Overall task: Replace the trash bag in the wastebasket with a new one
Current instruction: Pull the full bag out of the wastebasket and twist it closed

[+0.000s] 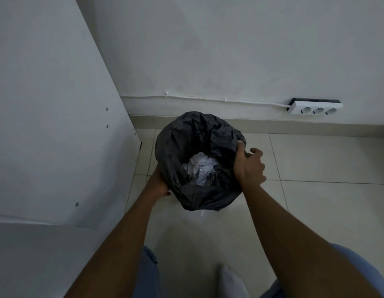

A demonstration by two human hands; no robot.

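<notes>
A wastebasket stands on the tiled floor, fully wrapped by a black trash bag (182, 145) folded over its rim; the basket itself is hidden under the plastic. Crumpled white paper (200, 168) lies inside the bag. My left hand (159, 182) is against the bag's lower left side, its fingers hidden behind the plastic. My right hand (248, 166) grips the bag's right rim, thumb inside the opening and fingers outside.
A white cabinet panel (57, 125) rises on the left, close to the basket. The white wall behind carries a cable and a power strip (315, 108) at the right. Pale floor tiles (315, 164) stretch right and toward me; my socked foot (232, 282) is below.
</notes>
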